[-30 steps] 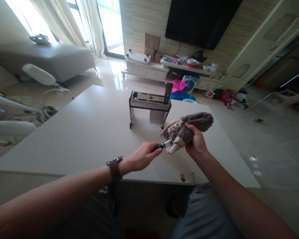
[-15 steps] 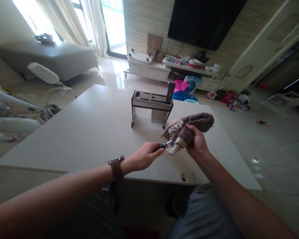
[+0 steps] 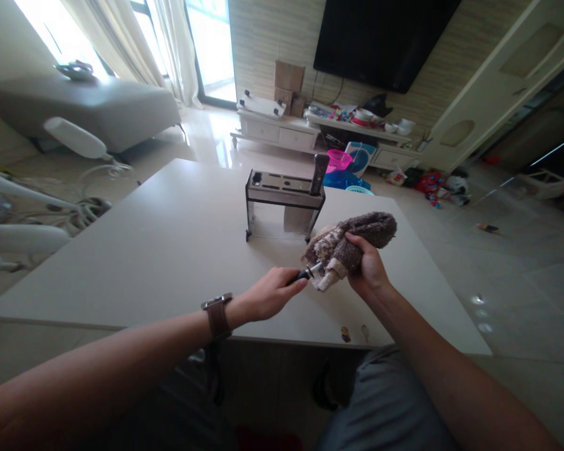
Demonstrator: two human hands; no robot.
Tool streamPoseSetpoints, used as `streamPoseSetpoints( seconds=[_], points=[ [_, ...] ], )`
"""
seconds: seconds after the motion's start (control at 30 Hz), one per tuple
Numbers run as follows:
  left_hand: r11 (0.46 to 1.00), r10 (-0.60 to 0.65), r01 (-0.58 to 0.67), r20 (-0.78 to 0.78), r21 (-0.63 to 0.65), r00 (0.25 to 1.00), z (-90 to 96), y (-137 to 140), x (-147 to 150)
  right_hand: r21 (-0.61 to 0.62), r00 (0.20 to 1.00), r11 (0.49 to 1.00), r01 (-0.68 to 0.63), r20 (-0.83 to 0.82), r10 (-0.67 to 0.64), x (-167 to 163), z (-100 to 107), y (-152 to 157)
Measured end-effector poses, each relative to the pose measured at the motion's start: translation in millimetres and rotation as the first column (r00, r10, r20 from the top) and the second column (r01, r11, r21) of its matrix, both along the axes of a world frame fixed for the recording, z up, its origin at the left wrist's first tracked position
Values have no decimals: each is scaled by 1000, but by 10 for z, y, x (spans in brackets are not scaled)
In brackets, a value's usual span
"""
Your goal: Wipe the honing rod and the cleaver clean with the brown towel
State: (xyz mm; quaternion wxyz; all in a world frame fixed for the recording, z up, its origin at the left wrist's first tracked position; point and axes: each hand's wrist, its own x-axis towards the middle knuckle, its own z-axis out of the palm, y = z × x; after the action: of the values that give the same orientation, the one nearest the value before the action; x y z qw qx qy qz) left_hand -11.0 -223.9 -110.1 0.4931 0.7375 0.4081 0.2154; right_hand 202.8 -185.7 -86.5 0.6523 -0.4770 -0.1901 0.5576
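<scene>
My left hand (image 3: pixel 269 294) is closed around the black handle of a sharpening steel (image 3: pixel 316 268), which has a guard where its bright metal shaft begins. The shaft runs into a folded brown and beige towel (image 3: pixel 357 244), which hides the rest of it. My right hand (image 3: pixel 370 266) grips that towel from the right, thumb on top. Just beyond both hands, a knife block (image 3: pixel 282 191) with an open frame stands on the white table (image 3: pixel 183 250). A dark-handled knife (image 3: pixel 318 175) sits upright in its right end, its broad blade hanging below.
Two small stickers or scraps, one a yellow figure (image 3: pixel 345 334), lie near the table's front edge. White chairs (image 3: pixel 75 136) stand to the left. Past the table are a pink basket (image 3: pixel 338 160), a blue tub (image 3: pixel 345 180) and a low cabinet (image 3: pixel 282 134).
The view has shifted slightly. Both hands keep their grips, and the towel has moved only a little around the steel's shaft.
</scene>
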Motion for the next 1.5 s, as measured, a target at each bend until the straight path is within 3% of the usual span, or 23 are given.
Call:
streamPoseSetpoints(
  seconds=[1.5],
  points=[
    [1000, 11, -12, -5, -27, 1000, 39, -3, 34, -32, 1000, 999, -24, -5, 23, -39, 14, -15]
  ],
)
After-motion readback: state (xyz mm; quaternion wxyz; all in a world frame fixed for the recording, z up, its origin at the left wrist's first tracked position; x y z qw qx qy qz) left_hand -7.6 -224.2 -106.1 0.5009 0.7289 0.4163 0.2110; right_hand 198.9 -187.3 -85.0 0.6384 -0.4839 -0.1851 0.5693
